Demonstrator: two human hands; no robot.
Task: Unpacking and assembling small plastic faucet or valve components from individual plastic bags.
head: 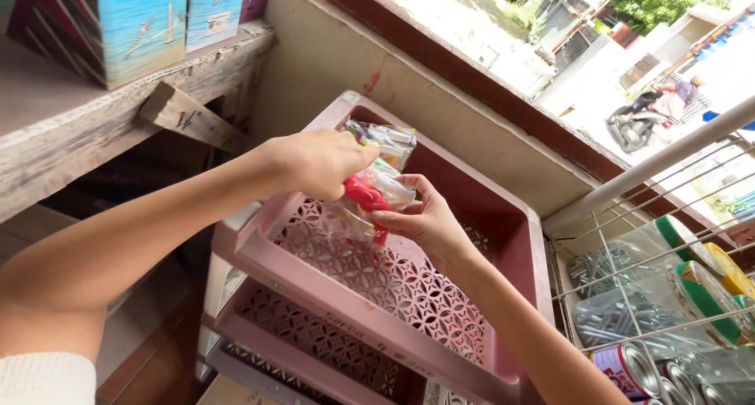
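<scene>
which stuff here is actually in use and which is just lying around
In use: left hand, right hand, clear packet of red pieces, top pink tray.

Lying about: blue boxes, wooden shelf, bags of screws, tins.

The tray (503, 240) is dusty pink with a lacy cut-out flower pattern across its base, same as the pink one under it (314, 334). The clear packet (377, 186) has bright red bits inside, plus maybe some yellow-green print. Boxes (126, 23) on the shelf are turquoise and maroon. Jar lids (708, 287) look green and yellow.
</scene>
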